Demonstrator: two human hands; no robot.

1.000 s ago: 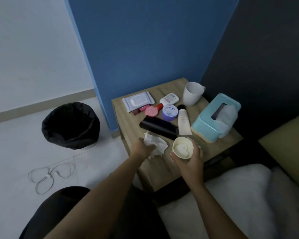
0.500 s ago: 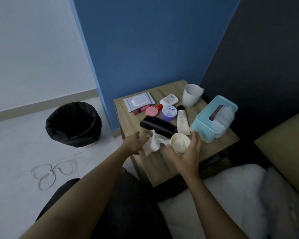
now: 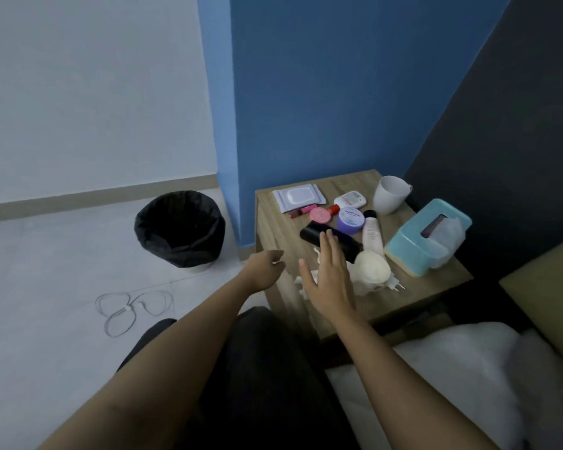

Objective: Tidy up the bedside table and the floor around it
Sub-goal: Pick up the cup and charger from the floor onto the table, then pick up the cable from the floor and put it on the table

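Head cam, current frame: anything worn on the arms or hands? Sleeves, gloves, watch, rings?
Nothing worn that shows. Both forearms are bare up to the bottom edge of the picture, so no sleeve or cuff is in view. The left hand and right hand have no gloves, and no watch, band or ring is visible on either wrist or on the fingers. Motion blur hides fine detail.

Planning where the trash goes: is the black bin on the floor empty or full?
Looks empty: the black bin is open-topped and only dark liner shows inside, though its very bottom is too dark to be sure.
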